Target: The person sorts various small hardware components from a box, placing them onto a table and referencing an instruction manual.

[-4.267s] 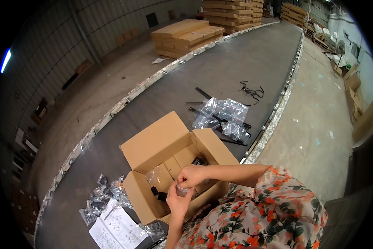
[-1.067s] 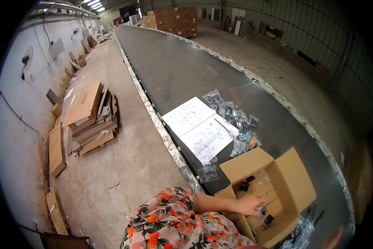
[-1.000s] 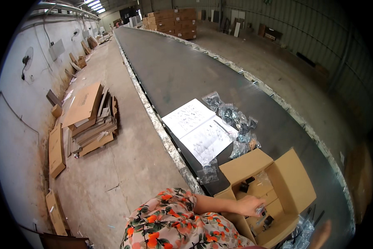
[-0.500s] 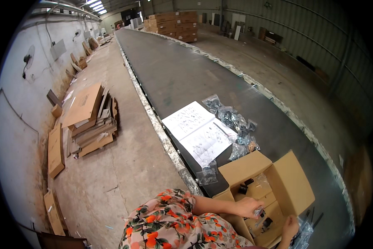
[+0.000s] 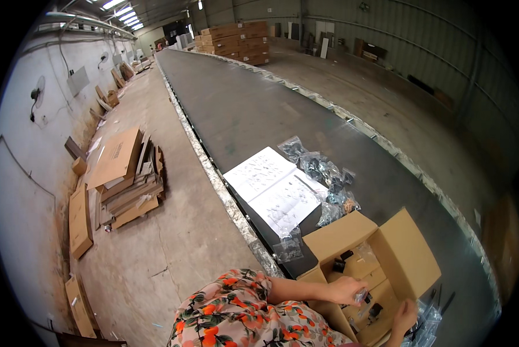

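My left hand (image 5: 345,290) reaches over an open cardboard box (image 5: 412,254), its fingers closed on a small clear plastic bag (image 5: 361,296). Inside the box, below that hand, lies a black part (image 5: 375,311); another black part (image 5: 338,265) sits near the far left corner. My right hand (image 5: 407,315) is at the box's near right side with its fingers curled in. What it grips, if anything, is too small to make out. Just right of it are clear plastic bags (image 5: 426,324) with dark rods among them.
The box stands on a long dark conveyor belt (image 5: 230,87). Beyond it lie an open printed booklet (image 5: 274,185) and several clear bags of hardware (image 5: 323,170). Another small bag (image 5: 288,248) lies by the belt's left edge. Flattened cartons (image 5: 126,179) are stacked on the floor at left.
The view has shifted slightly. Both hands stay almost where they were, the left still holding the small bag over the box.
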Demonstrator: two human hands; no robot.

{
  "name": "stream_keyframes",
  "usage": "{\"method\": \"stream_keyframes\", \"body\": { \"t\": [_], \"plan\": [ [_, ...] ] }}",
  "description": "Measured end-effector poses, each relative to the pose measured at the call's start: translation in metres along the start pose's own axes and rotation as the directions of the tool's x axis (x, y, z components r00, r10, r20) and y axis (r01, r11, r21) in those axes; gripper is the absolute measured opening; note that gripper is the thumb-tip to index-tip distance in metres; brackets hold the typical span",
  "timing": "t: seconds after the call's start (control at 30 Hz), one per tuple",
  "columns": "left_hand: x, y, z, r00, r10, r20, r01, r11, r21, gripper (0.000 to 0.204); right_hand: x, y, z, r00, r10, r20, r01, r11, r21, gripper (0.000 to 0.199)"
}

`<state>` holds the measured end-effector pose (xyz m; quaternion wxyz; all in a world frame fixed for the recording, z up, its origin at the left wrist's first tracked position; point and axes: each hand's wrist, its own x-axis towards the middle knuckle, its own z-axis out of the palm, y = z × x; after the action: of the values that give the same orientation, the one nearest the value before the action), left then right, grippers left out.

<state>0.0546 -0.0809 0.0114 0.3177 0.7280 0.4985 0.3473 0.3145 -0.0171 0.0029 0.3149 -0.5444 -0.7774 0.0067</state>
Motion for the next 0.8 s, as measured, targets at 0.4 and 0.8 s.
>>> {"method": "stream_keyframes", "body": {
  "t": [0.4, 0.8],
  "plan": [
    [0.001, 0.002, -0.003, 0.993, -0.083, 0.086, 0.084, 0.996, -0.006, 0.043, -0.004, 0.001, 0.011, 0.991, -0.002, -0.136, 0.015, 0.995, 0.098, 0.011],
    [0.002, -0.005, 0.004, 0.997, -0.037, 0.070, 0.042, 0.997, -0.058, 0.045, -0.005, -0.002, 0.007, 0.987, -0.013, -0.160, 0.027, 0.996, 0.085, 0.010]
  ]
}}
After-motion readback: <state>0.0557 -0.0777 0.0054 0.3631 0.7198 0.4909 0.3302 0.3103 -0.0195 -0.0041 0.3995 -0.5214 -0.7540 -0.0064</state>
